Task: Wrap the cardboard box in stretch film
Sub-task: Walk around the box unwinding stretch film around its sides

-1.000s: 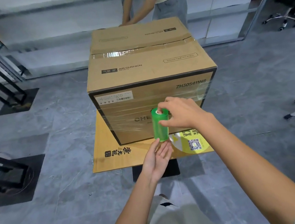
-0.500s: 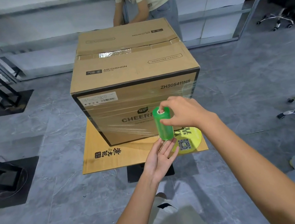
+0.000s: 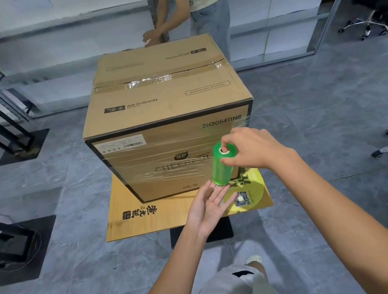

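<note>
A large brown cardboard box (image 3: 164, 96) stands on a small wooden-topped table (image 3: 147, 216). Clear stretch film covers the lower part of its near face and runs to a green film roll (image 3: 222, 165) held upright in front of the box's near right corner. My right hand (image 3: 249, 149) grips the roll's top end, fingers at the core. My left hand (image 3: 210, 206) is palm up under the roll, its fingertips touching the bottom end.
Another person (image 3: 197, 7) stands behind the box, bent over it. Black metal stands (image 3: 3, 136) are on the left. Office chair bases (image 3: 366, 25) sit at the right on the grey tiled floor. My own leg (image 3: 234, 288) is below.
The view has shifted round the box toward its right corner. The roll has moved right along the near face, drawing more film across it. Both hands keep their places on the roll.
</note>
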